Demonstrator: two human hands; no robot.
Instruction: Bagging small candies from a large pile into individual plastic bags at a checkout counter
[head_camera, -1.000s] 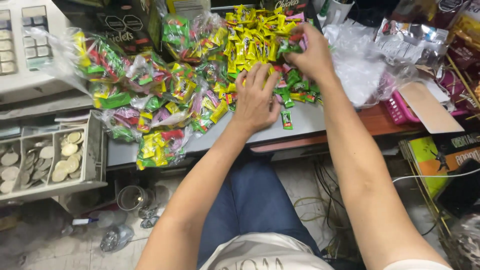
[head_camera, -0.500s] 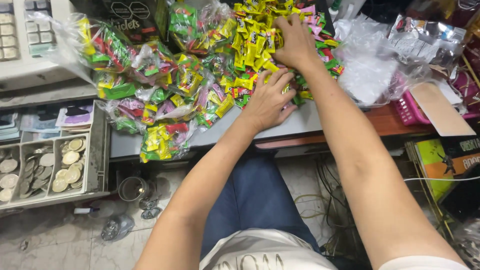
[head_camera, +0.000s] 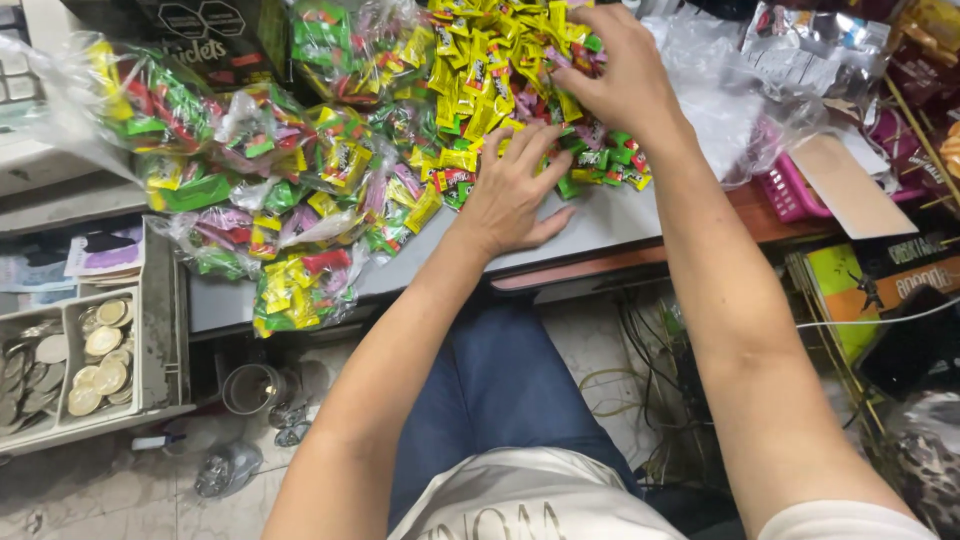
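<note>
A heap of small wrapped candies (head_camera: 470, 90) in yellow, green, red and pink covers the grey counter (head_camera: 610, 220). My left hand (head_camera: 510, 190) lies flat on the counter at the heap's near edge, fingers spread and touching loose candies. My right hand (head_camera: 620, 75) reaches farther in and rests on top of the heap, its fingertips pinched among the yellow and green pieces; whether they hold one I cannot tell. Several clear bags of candy (head_camera: 250, 170) lie to the left of my hands.
An open cash drawer (head_camera: 90, 350) with coins and banknotes sticks out at the lower left. Crumpled clear plastic (head_camera: 740, 90), a pink basket (head_camera: 790, 190) and a cardboard piece (head_camera: 850, 185) sit at the right. Cables (head_camera: 650, 350) hang under the counter.
The view has shifted closer to the counter. My left hand has slid a little toward the heap, and my right hand has stayed on top of it, working among the candies.
</note>
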